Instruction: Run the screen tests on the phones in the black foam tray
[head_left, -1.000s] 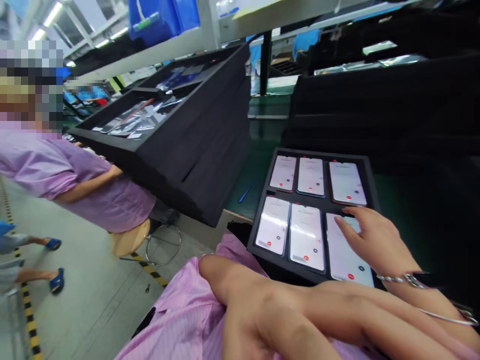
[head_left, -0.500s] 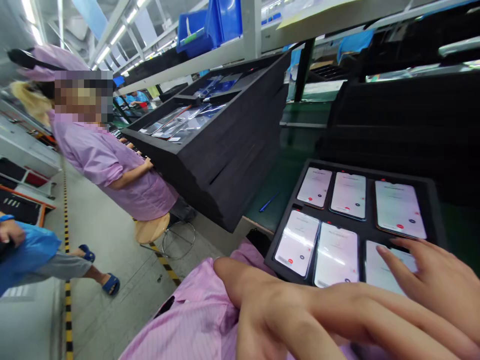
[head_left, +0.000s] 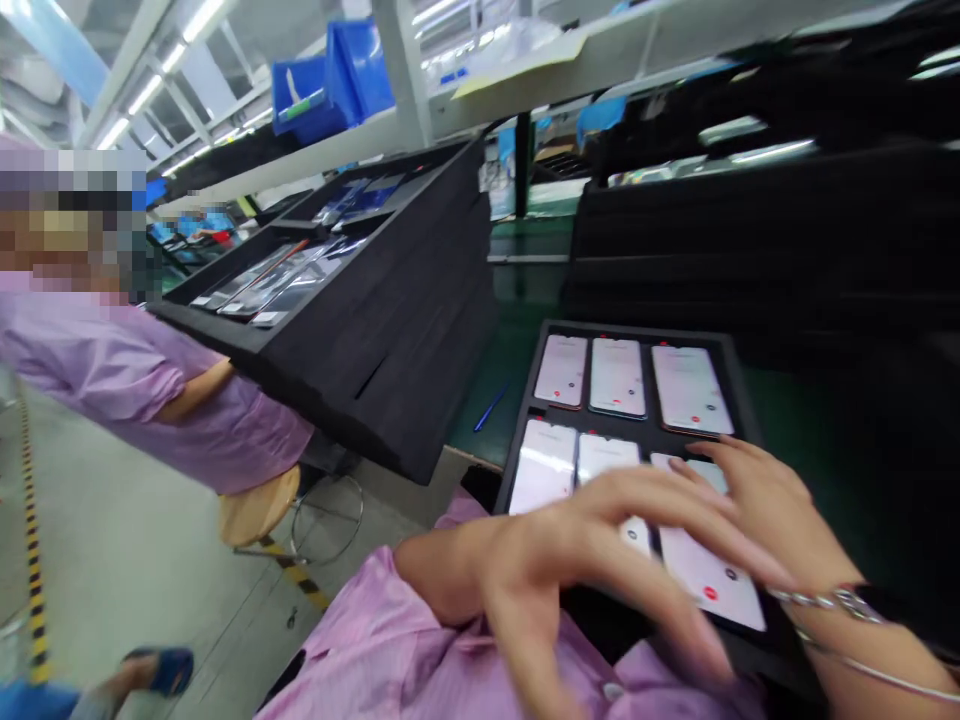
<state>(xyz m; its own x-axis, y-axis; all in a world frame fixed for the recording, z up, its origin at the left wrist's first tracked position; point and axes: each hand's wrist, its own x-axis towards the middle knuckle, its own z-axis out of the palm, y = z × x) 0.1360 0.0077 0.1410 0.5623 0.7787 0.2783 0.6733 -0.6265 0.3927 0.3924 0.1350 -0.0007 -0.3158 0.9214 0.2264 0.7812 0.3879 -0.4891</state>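
Several smartphones with lit, pale screens lie face up in two rows in a black foam tray (head_left: 744, 395). My left hand (head_left: 555, 550) hovers over the tray's near side with its fingers spread and slightly blurred, holding nothing. It partly covers the near-row phones. My right hand (head_left: 772, 500), wearing bracelets, reaches in from the right with fingers stretched out over the top of the lower right phone (head_left: 731, 600). Its fingertips are close to the bottom edge of the upper right phone (head_left: 690, 385); I cannot tell if they touch.
Left of the tray stands a tall stack of black foam trays (head_left: 405, 350) with bagged items on top. A blue pen (head_left: 490, 410) lies on the green bench (head_left: 517, 350). Another person in pink (head_left: 142, 390) is at the left, near a wooden stool (head_left: 259, 508). Dark trays rise behind.
The view has swung right, so the tray and stack appear further left. My right hand has come further into view. My left hand's fingers are now more spread above the tray.
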